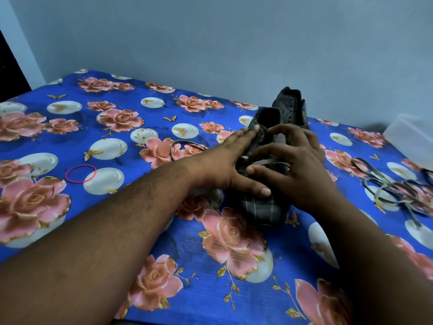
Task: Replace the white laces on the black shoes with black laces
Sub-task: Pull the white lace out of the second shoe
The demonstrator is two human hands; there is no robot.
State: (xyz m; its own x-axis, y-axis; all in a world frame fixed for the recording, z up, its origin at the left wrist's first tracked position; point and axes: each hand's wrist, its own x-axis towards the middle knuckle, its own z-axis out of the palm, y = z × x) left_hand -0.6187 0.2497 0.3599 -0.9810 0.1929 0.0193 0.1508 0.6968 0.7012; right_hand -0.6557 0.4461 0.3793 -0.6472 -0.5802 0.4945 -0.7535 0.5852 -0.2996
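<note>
Two bare forearms are reaching in from the lower edge of the frame across a blue floral bedsheet [210, 266], which is covering the bed that carries everything.

Near black shoe [264, 207]: lying centre-right of the frame, toe toward the camera; likely light, with a soft upper that is giving under pressure, best steadied at the sides.

Far black shoe [290, 106]: standing just behind it, upper centre-right, seemingly unlaced.

Left hand [225, 165]: pressing flat along the near shoe's left side, fingers [236, 136] straight and together, thumb lying across the vamp.

Right hand [300, 170]: arching over the eyelets, fingers curled; it seems to be pinching a dark lace [264, 163], though this is not certain. Lace is limp and flat, best taken near its tip.

Loose laces [393, 186]: tangling at the right edge, colour uncertain in this light.

Another lace loop [185, 146]: lying left of the shoe.

Red rubber band [80, 174]: lying at left.
</note>
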